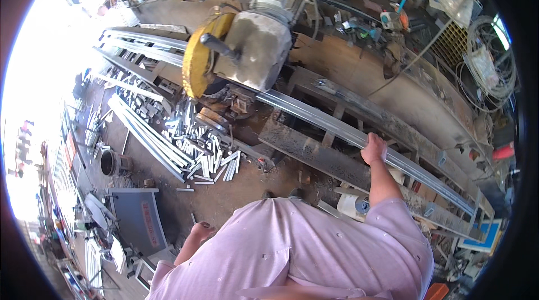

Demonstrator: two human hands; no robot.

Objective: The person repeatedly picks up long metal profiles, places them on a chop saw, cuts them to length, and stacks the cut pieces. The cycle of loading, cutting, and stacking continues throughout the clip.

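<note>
My right hand [373,149] is closed round a bundle of long silvery metal profiles [323,120]. These lie along a steel support frame [314,154] and run up left to a cut-off saw. The saw has a yellow blade guard [196,64], a dark handle [218,45] and a large grey motor housing [250,47]. Beyond the guard, more metal profiles [146,44] rest on the frame's far left part. Low at my left side hangs my left hand [203,231], its fingers loosely bent and slightly apart, with nothing visible in them. The blade itself is hidden by the guard.
Short cut metal pieces [210,151] lie heaped on the floor below the saw, beside longer strips [149,134]. A dark bucket [115,163] and a grey panel [135,218] stand left. Coiled cable [485,69] hangs far right; a white container [351,205] sits under the frame.
</note>
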